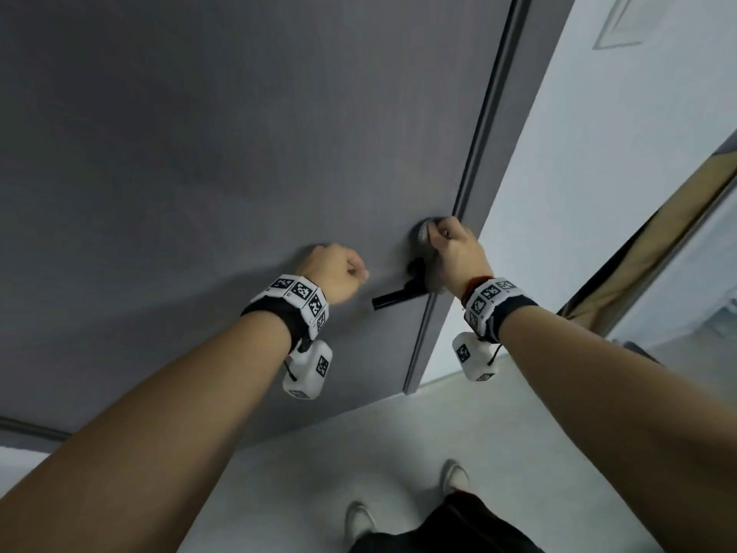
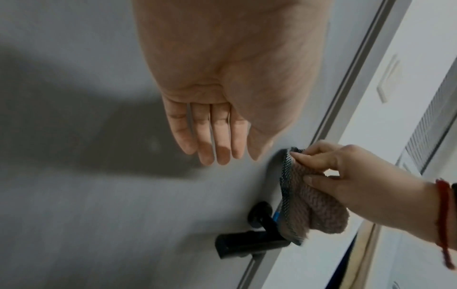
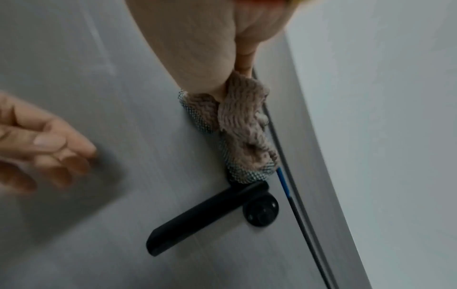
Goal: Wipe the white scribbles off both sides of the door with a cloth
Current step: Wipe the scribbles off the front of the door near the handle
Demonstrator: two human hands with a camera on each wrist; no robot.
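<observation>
Left hand [image 2: 222, 82] flat toward grey door [image 1: 199, 133], fingers [image 2: 220, 135] straight, together, holding nothing. Black lever handle [image 3: 205, 219] lower centre. Right hand [image 2: 351, 172] pinches brown cloth [image 2: 319, 205] against door just above handle, near door edge.

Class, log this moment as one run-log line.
right hand: presses cloth on grey door, above black handle | left hand: open against door

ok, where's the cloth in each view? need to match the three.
Head: cloth right of centre, under the right hand, above the black door handle.
Left wrist: cloth lower right, above the handle.
Right wrist: cloth centre, above the handle.
Shared landmark: the handle.
</observation>
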